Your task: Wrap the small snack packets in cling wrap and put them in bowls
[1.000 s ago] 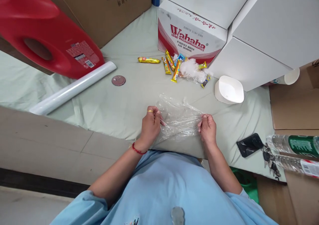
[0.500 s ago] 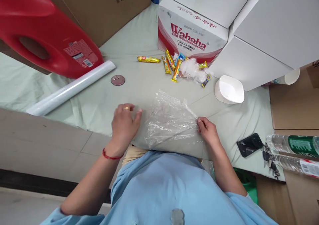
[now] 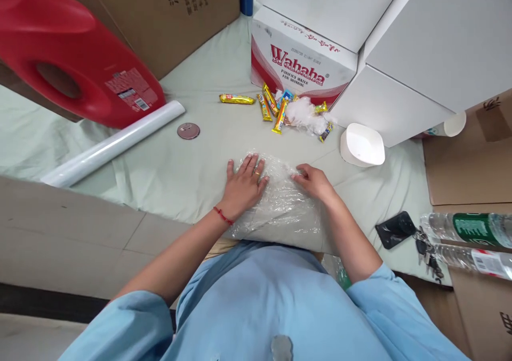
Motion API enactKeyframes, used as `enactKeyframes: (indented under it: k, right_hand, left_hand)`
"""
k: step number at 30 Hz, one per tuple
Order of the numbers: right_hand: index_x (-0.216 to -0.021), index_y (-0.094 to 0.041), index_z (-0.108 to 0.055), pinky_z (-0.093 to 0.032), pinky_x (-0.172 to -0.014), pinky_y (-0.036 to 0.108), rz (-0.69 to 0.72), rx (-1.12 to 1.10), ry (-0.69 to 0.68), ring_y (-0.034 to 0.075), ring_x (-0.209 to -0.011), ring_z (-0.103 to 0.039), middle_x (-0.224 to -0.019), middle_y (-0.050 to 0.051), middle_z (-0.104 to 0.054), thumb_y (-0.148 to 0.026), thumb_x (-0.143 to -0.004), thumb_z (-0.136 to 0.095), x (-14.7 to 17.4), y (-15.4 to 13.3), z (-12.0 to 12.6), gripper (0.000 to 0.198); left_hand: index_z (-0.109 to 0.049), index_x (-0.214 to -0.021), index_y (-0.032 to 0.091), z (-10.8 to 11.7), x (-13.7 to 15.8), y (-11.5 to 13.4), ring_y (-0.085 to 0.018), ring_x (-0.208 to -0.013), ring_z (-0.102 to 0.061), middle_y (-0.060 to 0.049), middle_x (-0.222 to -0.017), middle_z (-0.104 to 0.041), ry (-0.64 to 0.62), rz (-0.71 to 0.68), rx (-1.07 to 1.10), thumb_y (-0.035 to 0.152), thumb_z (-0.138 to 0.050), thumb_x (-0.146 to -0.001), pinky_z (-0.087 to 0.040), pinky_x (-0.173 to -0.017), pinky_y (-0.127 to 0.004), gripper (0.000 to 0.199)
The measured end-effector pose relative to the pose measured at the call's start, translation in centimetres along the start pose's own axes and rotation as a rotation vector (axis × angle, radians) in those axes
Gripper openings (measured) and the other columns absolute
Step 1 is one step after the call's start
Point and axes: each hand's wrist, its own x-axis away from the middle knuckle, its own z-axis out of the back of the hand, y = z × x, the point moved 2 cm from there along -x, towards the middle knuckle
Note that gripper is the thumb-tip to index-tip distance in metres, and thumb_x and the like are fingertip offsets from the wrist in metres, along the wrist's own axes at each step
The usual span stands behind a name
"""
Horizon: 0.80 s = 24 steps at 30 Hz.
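A thin, wrinkled sheet of clear plastic film [image 3: 286, 209] lies spread on the pale green cloth in front of my body. My left hand [image 3: 244, 185] rests flat on its left part, fingers stretched out and spread. Over the film's upper right part is my right hand [image 3: 314, 182], with the fingers bent and a small gap between thumb and forefinger. Its fingertips are at the film, and nothing shows gripped between them. Part of the film is hidden under both hands.
Behind the film lie yellow-wrapped sticks [image 3: 264, 107] and crumpled white plastic [image 3: 302, 113], before a Wahaha carton [image 3: 300, 57]. A white bowl [image 3: 363, 146], phone [image 3: 395, 230], keys [image 3: 426, 254] and bottles [image 3: 472, 230] are rightward. Leftward are a round badge [image 3: 188, 131], white roll [image 3: 116, 145] and red jug [image 3: 96, 62].
My left hand has moved right and come down flat onto the film. My right hand has shifted up and left, off the film's right edge, its fingers loosened. The film lies flatter.
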Motion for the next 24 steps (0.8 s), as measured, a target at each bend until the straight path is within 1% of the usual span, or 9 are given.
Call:
enactKeyframes:
  k: [2, 4, 8, 12, 16, 19, 21, 22, 24]
  right_hand:
    - [-0.098, -0.02, -0.076, -0.038, -0.062, 0.027, -0.019, -0.149, -0.094, 0.015, -0.063, -0.052, -0.067, -0.004, -0.062, -0.05, -0.074, -0.081, -0.8, -0.5, -1.1, 0.038]
    - [-0.084, -0.02, -0.073, -0.035, -0.058, 0.026, -0.046, -0.349, -0.098, 0.012, -0.06, -0.047, -0.065, -0.005, -0.059, -0.054, -0.068, -0.083, -1.1, -0.4, -1.1, 0.04]
    - [-0.075, -0.021, -0.065, -0.026, -0.052, 0.024, -0.142, -0.668, 0.127, 0.008, -0.054, -0.036, -0.061, -0.008, -0.05, -0.057, -0.055, -0.091, -0.9, 1.5, 1.2, 0.049]
    - [-0.073, -0.022, -0.063, -0.024, -0.048, 0.024, -0.24, -0.713, 0.215, 0.008, -0.051, -0.033, -0.058, -0.009, -0.046, -0.056, -0.05, -0.094, 0.4, 4.1, 2.7, 0.052]
    - [-0.078, -0.021, -0.066, -0.026, -0.049, 0.025, -0.265, -0.561, 0.234, 0.009, -0.052, -0.036, -0.062, -0.006, -0.053, -0.061, -0.056, -0.088, 1.0, 6.3, 3.7, 0.05]
    - [-0.085, -0.02, -0.07, -0.044, -0.061, 0.031, -0.138, -0.233, 0.375, 0.016, -0.062, -0.052, -0.071, 0.0, -0.063, -0.066, -0.073, -0.074, -0.6, 6.1, 5.4, 0.048]
    - [-0.099, -0.019, -0.074, -0.054, -0.081, 0.04, 0.023, 0.012, 0.467, 0.023, -0.081, -0.064, -0.089, 0.008, -0.072, -0.063, -0.085, -0.065, -2.8, 4.6, 6.4, 0.047]
    - [-0.111, -0.018, -0.073, -0.055, -0.092, 0.044, 0.106, 0.115, 0.497, 0.027, -0.094, -0.067, -0.102, 0.012, -0.073, -0.061, -0.09, -0.062, -4.2, 3.5, 6.7, 0.049]
    - [-0.142, -0.019, -0.061, -0.051, -0.108, 0.052, 0.236, 0.258, 0.545, 0.034, -0.124, -0.063, -0.135, 0.02, -0.065, -0.057, -0.096, -0.061, -7.4, 0.9, 6.8, 0.059]
  left_hand:
    - [-0.045, -0.163, 0.021, 0.2, 0.1, -0.1, -0.036, -0.162, -0.034, -0.02, -0.173, -0.038, -0.002, 0.003, -0.048, 0.045, -0.04, -0.108, 0.007, -0.129, -0.07, 0.06]
    - [-0.04, -0.166, 0.019, 0.5, 0.1, 0.1, -0.035, -0.162, -0.034, -0.02, -0.173, -0.038, -0.021, 0.021, -0.11, 0.045, -0.037, -0.109, 0.005, -0.13, -0.071, 0.063]
    - [-0.031, -0.17, 0.015, 0.8, -0.1, 0.3, -0.032, -0.163, -0.032, -0.018, -0.175, -0.035, -0.061, 0.067, -0.219, 0.047, -0.029, -0.111, -0.002, -0.133, -0.067, 0.068]
    - [-0.03, -0.171, 0.016, 1.0, -0.3, 0.4, -0.032, -0.164, -0.032, -0.016, -0.175, -0.034, -0.066, 0.086, -0.251, 0.048, -0.026, -0.111, -0.003, -0.133, -0.068, 0.068]
    - [-0.036, -0.169, 0.02, 1.3, -0.6, -0.1, -0.032, -0.163, -0.032, -0.013, -0.174, -0.038, -0.07, 0.087, -0.237, 0.046, -0.026, -0.112, 0.0, -0.132, -0.071, 0.064]
    - [-0.038, -0.168, 0.026, 1.5, -0.7, -0.6, -0.033, -0.165, -0.029, -0.011, -0.175, -0.037, -0.055, 0.065, -0.249, 0.046, -0.028, -0.112, 0.002, -0.131, -0.072, 0.061]
    - [-0.039, -0.168, 0.026, 1.5, -0.7, -0.9, -0.032, -0.165, -0.029, -0.01, -0.175, -0.036, -0.049, 0.051, -0.254, 0.046, -0.029, -0.112, 0.002, -0.131, -0.072, 0.061]
    - [-0.039, -0.168, 0.024, 1.5, -0.6, -1.0, -0.032, -0.165, -0.029, -0.011, -0.175, -0.036, -0.048, 0.047, -0.257, 0.046, -0.029, -0.112, 0.001, -0.131, -0.072, 0.061]
    - [-0.04, -0.167, 0.022, 1.5, -0.6, -1.0, -0.032, -0.164, -0.03, -0.011, -0.175, -0.036, -0.045, 0.047, -0.263, 0.046, -0.028, -0.112, 0.001, -0.131, -0.073, 0.061]
